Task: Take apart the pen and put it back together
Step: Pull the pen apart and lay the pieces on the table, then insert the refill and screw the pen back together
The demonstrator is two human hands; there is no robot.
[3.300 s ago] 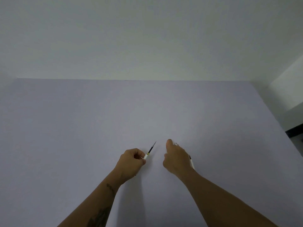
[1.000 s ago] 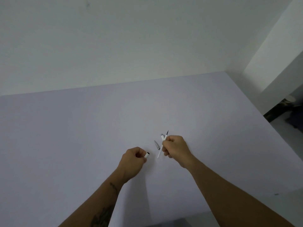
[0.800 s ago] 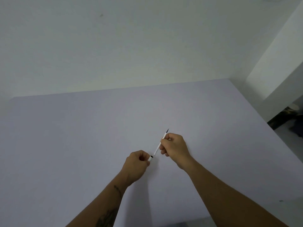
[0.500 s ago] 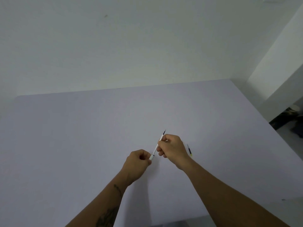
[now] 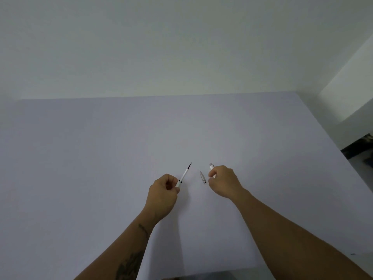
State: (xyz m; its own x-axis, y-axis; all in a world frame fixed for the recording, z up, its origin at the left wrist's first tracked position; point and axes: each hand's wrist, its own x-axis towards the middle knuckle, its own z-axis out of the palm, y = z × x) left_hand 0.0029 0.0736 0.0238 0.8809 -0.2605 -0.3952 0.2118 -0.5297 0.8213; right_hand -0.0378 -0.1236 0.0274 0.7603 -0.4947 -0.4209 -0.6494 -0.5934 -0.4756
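My left hand (image 5: 163, 191) is closed around the white front half of the pen (image 5: 178, 183), and the thin refill (image 5: 186, 173) sticks out of it, tip pointing up and away. My right hand (image 5: 224, 181) holds the other white pen piece (image 5: 211, 167), whose grey end shows above the fingers. A small silver cone-shaped tip piece (image 5: 202, 177) lies on the table between the two hands, untouched.
The pale lilac table (image 5: 101, 158) fills the view, with its far edge against a white wall and its right edge near a dark floor gap (image 5: 357, 146). The near edge runs just below my forearms.
The refill went from my right hand into the piece in my left hand. My right hand then pulled away to the right and now holds the other pen piece.
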